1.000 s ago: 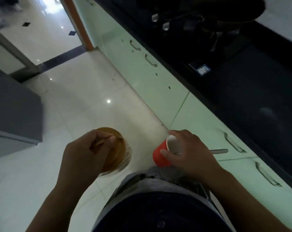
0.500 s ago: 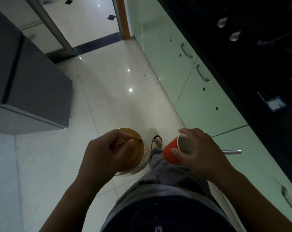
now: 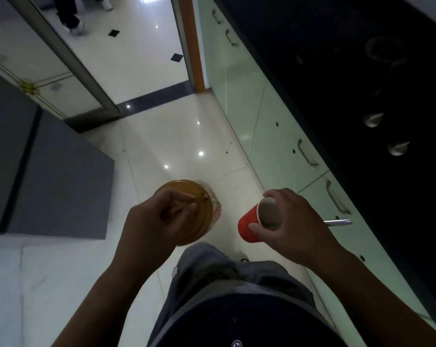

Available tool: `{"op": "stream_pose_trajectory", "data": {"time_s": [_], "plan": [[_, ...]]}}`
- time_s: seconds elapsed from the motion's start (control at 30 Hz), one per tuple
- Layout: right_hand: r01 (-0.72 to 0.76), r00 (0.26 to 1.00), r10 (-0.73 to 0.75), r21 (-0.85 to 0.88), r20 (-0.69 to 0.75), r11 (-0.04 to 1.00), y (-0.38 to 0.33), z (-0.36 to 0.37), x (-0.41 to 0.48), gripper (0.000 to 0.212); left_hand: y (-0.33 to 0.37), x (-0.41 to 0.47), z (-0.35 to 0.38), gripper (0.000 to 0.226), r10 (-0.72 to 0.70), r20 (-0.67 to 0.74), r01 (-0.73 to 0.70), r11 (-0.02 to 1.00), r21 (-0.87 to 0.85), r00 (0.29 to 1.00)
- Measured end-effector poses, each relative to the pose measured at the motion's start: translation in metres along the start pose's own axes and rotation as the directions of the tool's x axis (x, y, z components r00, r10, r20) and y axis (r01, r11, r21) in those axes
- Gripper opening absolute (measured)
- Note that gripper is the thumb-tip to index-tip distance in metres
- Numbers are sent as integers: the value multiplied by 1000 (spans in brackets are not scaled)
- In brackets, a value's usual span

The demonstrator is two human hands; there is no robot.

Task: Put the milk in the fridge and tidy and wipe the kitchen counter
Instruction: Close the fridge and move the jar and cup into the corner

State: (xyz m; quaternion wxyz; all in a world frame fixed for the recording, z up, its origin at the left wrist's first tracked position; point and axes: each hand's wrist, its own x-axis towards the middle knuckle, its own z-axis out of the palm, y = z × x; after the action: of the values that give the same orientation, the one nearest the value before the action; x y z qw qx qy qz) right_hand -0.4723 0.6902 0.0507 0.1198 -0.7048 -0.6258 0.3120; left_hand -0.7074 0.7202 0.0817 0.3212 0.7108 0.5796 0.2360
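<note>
My left hand grips from above a clear jar with an amber lid, carried over the floor. My right hand holds a red paper cup by its rim, its pale inside facing up, and a metal handle, perhaps a spoon's, sticks out to the right of that hand. The dark kitchen counter runs along the right side, apart from both hands. I see no milk.
Pale green cabinet doors with metal handles line the counter's front. A grey fridge-like cabinet stands at the left. A doorway with an orange frame opens ahead, and a person's legs stand beyond it. Glossy white floor lies between.
The view has swung along the counter toward the doorway as I walk; the grey cabinet has come closer on the left. Both hands keep the same hold on the jar and cup.
</note>
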Motion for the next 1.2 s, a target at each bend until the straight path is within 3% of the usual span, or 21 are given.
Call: {"op": "stream_pose_trajectory", "data": {"time_s": [0.17, 0.27, 0.43, 0.57, 0.77, 0.93, 1.2], "plan": [[-61, 998, 61, -4, 11, 998, -22, -10, 95, 67, -21, 119, -21, 19, 43, 13, -44, 997, 62, 999], [-87, 996, 86, -24, -34, 996, -41, -24, 161, 67, -29, 198, -38, 37, 103, 100, -104, 994, 10, 990], [-126, 984, 127, 13, -124, 992, -83, -61, 261, 66, -29, 309, -72, 10, 177, 156, -182, 983, 20, 972], [-180, 968, 185, 42, -167, 983, -101, -80, 324, 66, -31, 389, -86, 11, 217, 205, -227, 973, 28, 954], [-284, 940, 302, 127, -161, 950, -94, -109, 422, 69, -26, 526, -95, 15, 243, 167, -252, 967, 30, 955], [-245, 938, 277, 167, -209, 955, -85, -155, 534, 71, -8, 640, -88, 36, 254, 220, -261, 965, 4, 942], [-265, 917, 293, 136, -270, 955, -59, -238, 648, 72, 42, 787, -85, 21, 391, 210, -400, 916, 1, 896]]}}
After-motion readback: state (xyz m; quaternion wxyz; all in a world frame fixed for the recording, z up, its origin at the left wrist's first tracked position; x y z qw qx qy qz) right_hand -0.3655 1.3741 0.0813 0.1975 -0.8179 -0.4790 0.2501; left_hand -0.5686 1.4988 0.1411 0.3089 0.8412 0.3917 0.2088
